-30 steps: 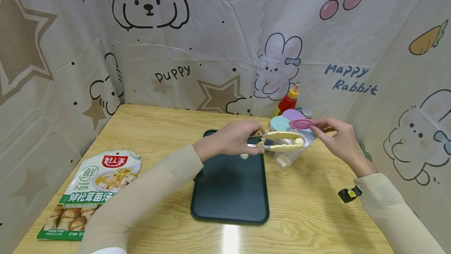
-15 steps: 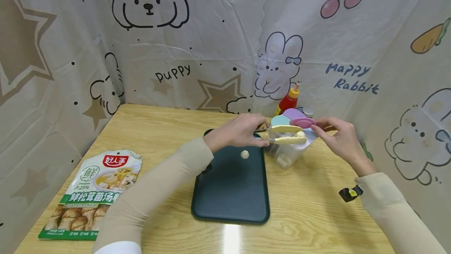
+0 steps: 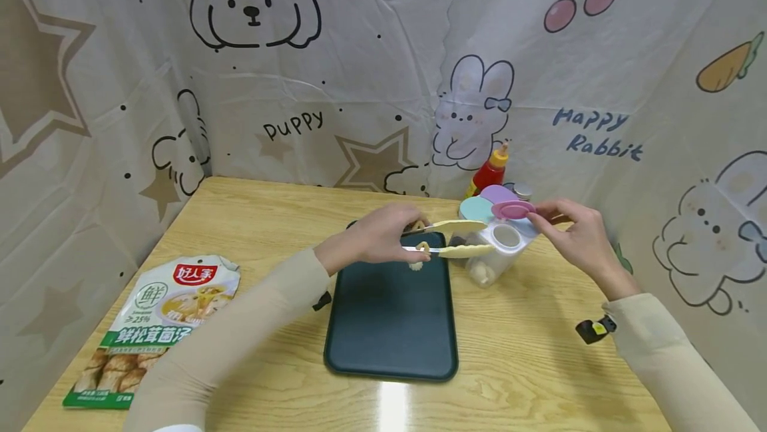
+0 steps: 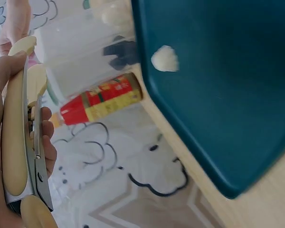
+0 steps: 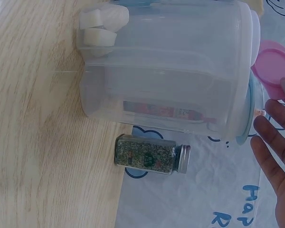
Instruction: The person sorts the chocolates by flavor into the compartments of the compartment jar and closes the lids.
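Note:
My left hand [image 3: 389, 235] holds a pair of tongs with cream tips [image 3: 461, 225], their arms apart and nothing between them. They hover between the dark green tray [image 3: 392, 325] and a clear container [image 5: 171, 61] with several coloured lids. With the thumb at its edge, my right hand [image 3: 569, 235] pinches the raised pink lid [image 3: 512, 210]. Below that lid the round mouth [image 3: 506, 235] of one compartment is uncovered. White pieces [image 5: 104, 23] lie at the bottom of that compartment. One ridged white piece [image 4: 165, 59] sits on the tray, partly behind my left hand in the head view.
Behind the container stand a red bottle with a yellow cap [image 3: 493, 169] and a spice jar with a metal lid [image 5: 149, 154]. A mushroom soup packet [image 3: 152, 332] lies on the table's left. A printed curtain [image 3: 359, 72] hangs along the back and sides.
The tongs held a pale round piece over the compartment's mouth; now that piece is out of them. My left hand has drawn back left with the tongs. My right hand stays at the pink lid.

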`<state>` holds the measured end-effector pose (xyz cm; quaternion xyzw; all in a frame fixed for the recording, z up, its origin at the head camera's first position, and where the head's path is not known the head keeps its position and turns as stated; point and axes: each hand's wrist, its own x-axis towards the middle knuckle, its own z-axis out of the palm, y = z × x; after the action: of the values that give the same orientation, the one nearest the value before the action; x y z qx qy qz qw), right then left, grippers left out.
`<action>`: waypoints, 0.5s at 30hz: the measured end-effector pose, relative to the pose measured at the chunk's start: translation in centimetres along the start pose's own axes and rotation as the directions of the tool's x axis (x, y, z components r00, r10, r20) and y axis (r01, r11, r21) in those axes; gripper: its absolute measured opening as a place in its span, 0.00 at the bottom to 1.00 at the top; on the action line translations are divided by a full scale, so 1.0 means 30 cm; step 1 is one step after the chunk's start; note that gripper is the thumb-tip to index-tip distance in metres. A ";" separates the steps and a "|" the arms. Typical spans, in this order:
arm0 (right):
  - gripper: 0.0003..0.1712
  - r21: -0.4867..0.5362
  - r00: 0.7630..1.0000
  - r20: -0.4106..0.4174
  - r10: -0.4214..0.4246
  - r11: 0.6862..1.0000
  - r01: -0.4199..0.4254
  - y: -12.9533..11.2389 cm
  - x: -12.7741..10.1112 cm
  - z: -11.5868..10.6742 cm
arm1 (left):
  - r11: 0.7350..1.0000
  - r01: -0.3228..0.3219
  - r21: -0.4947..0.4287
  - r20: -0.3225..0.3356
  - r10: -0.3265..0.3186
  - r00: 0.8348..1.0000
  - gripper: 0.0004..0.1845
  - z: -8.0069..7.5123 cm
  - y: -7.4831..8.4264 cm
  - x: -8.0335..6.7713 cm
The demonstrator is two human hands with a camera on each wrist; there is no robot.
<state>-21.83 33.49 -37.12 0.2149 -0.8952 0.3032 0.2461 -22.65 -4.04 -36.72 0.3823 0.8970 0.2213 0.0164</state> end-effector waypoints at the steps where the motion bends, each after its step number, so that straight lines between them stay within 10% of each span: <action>1: 0.08 0.001 1.000 0.002 0.002 1.000 -0.002 -0.001 0.000 0.000 | 1.000 0.002 0.003 -0.007 -0.002 1.000 0.30 0.002 -0.012 -0.017; 15: 0.08 0.004 1.000 0.014 0.016 1.000 -0.016 -0.004 -0.003 -0.001 | 0.993 0.109 0.051 0.011 -0.110 0.994 0.30 0.045 -0.178 -0.183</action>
<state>-21.69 33.44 -37.11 0.2103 -0.8979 0.3057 0.2369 -22.11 -10.58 -40.91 0.3343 0.9218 0.1948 0.0249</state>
